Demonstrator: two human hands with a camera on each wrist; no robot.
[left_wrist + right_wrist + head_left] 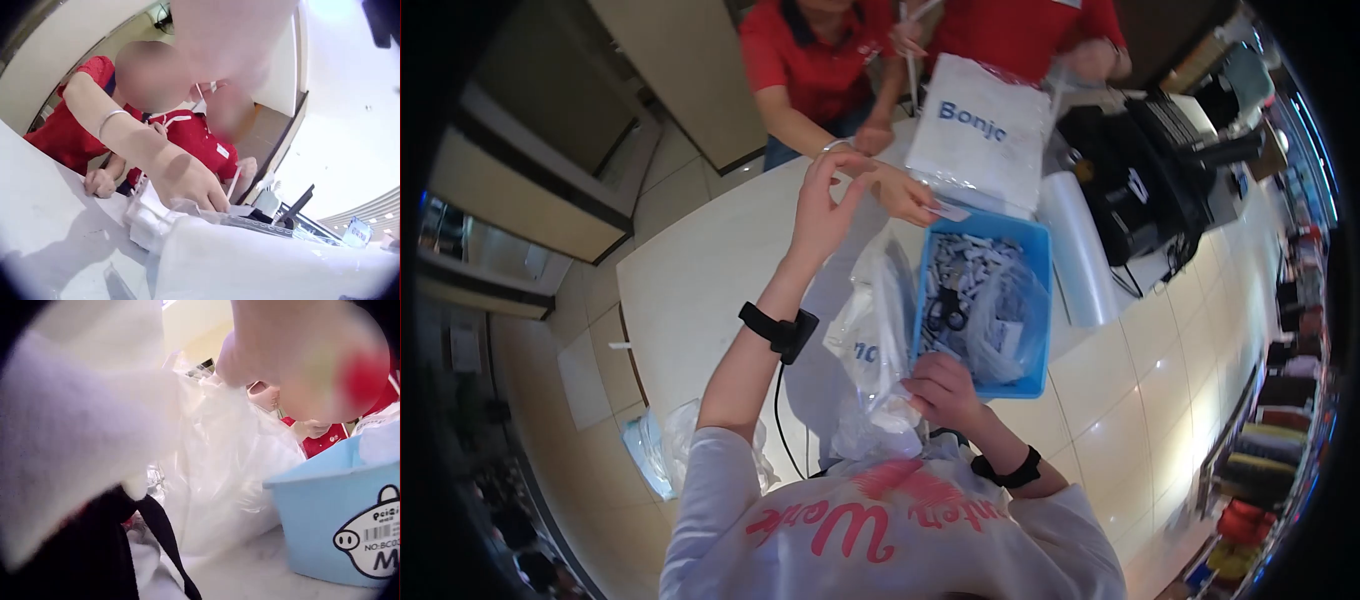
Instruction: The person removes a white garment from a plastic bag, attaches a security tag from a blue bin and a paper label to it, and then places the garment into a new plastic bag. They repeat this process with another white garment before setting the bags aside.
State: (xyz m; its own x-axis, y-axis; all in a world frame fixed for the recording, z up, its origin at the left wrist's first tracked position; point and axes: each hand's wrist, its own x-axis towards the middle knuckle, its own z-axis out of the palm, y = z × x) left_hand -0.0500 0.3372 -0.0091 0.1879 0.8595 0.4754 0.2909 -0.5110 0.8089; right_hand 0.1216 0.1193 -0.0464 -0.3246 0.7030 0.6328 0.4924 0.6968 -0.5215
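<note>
My left hand [828,205] is raised over the table, thumb and fingers spread apart with nothing between them. Just beyond it, another person's hand [908,198] holds a small white card [949,211] at the far rim of a blue bin [1043,300]. Near that bin's front left corner, my right hand [945,390] grips the edge of a clear plastic bag [219,437]. This bag stands left of the bin, with white contents and blue lettering showing through. Inside the bin lie many small grey and white pieces, a black item [946,310] and crumpled clear plastic [1005,320].
A packed white bundle [985,130] with blue print lies behind the bin. A roll of clear film [1080,250] and a black machine [1135,185] stand to the right. Two people in red shirts [830,70] are across the white table [700,270]. A cable [780,420] hangs at the front.
</note>
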